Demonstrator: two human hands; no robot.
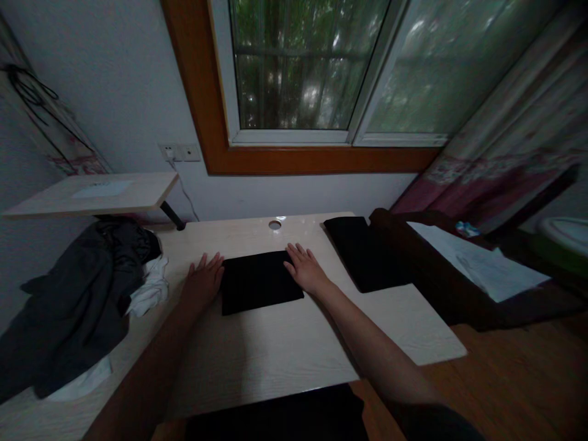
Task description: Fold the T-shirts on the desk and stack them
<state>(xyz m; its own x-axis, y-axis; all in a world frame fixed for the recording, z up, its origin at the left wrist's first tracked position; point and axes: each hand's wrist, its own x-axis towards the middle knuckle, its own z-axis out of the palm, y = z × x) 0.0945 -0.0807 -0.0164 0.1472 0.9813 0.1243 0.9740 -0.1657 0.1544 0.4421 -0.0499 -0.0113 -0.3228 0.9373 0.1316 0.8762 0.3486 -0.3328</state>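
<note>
A flat black rectangle (261, 283), which looks like folded cloth, lies on the pale wooden desk (285, 349). My left hand (204, 278) rests palm down at its left edge, fingers stretched out. At the upper right corner, my right hand (305, 267) lies flat with spread fingers, its fingertips on or right beside the black edge. Neither hand grips anything. Farther right, a second black flat piece (367, 254) lies along the desk's right side; its far right part merges with dark surroundings.
A heap of dark grey clothing (87, 294) with white cloth (151, 285) fills the desk's left side, below a raised shelf (101, 190). A cable hole (274, 225) sits at the back. Beyond the right edge lies a white sheet (482, 263). Black material (285, 419) shows at the bottom.
</note>
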